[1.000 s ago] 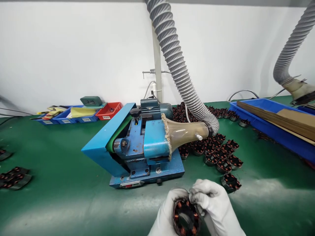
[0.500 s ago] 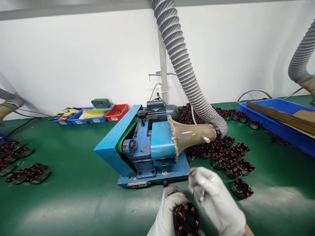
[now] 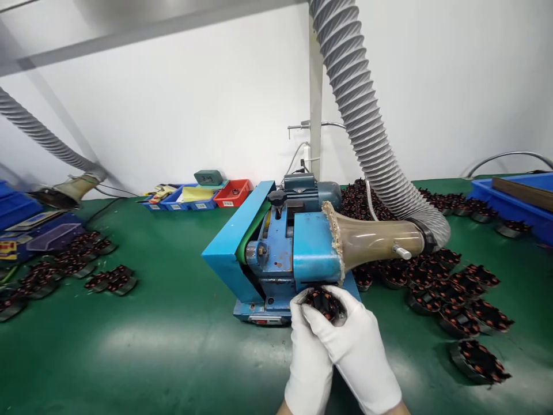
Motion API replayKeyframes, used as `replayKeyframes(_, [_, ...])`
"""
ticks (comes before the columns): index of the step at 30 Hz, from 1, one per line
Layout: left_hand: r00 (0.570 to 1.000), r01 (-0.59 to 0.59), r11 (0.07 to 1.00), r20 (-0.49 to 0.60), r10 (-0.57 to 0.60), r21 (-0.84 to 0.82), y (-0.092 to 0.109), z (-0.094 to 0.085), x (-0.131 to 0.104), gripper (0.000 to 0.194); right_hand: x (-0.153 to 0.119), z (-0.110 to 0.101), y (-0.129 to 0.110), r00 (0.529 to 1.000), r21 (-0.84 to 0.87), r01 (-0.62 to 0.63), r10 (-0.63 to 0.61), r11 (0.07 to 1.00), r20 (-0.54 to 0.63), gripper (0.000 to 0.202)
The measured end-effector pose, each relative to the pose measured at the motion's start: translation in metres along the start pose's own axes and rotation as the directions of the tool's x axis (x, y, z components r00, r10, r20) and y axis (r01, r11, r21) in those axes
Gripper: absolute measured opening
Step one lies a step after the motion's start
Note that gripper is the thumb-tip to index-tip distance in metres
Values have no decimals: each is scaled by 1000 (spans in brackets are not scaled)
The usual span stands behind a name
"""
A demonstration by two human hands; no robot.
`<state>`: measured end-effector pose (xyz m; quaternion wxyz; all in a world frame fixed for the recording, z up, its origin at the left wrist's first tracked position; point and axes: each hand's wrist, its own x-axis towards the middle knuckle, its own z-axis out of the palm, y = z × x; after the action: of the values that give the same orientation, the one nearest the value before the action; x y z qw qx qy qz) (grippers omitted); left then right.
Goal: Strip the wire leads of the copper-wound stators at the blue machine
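Observation:
Between my two white-gloved hands is a motor stator (image 3: pixel 323 304), a dark ring with copper windings. My left hand (image 3: pixel 307 346) is closed around its left side. My right hand (image 3: pixel 356 340) grips it from the right, its thumb across the front. The stator is held close to the front of a blue belt grinding machine (image 3: pixel 276 262), just below its blue cover (image 3: pixel 317 246). Whether it touches the machine is hidden by my fingers. A tan suction funnel (image 3: pixel 375 236) joins the cover to a grey hose (image 3: pixel 367 109).
Several stators (image 3: pixel 449 288) are spread to the right of the machine, with a heap (image 3: pixel 360 199) behind it. More stators (image 3: pixel 113 280) lie at the left. Small blue bins (image 3: pixel 173 199) and a red bin (image 3: pixel 233 193) stand along the wall. A blue tray (image 3: pixel 518 190) is at the far right.
The stator has moved up from the lower edge to the machine's front. My right hand, apart from it before, now grips it with the left. The view has swung left.

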<state>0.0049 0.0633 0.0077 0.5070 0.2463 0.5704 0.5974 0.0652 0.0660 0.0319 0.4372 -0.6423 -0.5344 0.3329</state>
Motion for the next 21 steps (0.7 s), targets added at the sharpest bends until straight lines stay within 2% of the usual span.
replayKeyframes(5, [1000,18,998,2,-18,-62,3,5,2,24,4,-6,-7,1000,-11,-29,29,1000,2,37])
replayKeyframes(10, [998,-2,995,56,8,-99,6,8,2,26,3,-6,-9,1000,22,-10,10,1000,-4,36])
replayKeyframes(14, [997,-9,996,74,16,-92,7,9,1,23,5,-5,-10,1000,40,-5,5,999,-13,35])
replayKeyframes(18, [997,22,999,78,-19,-31,3,-6,-13,20,-13,-3,-1,998,37,-52,53,998,-23,34])
replayKeyframes(21, [992,11,994,122,-24,109,4,-27,-29,32,-38,-5,12,992,207,-123,127,971,-7,45])
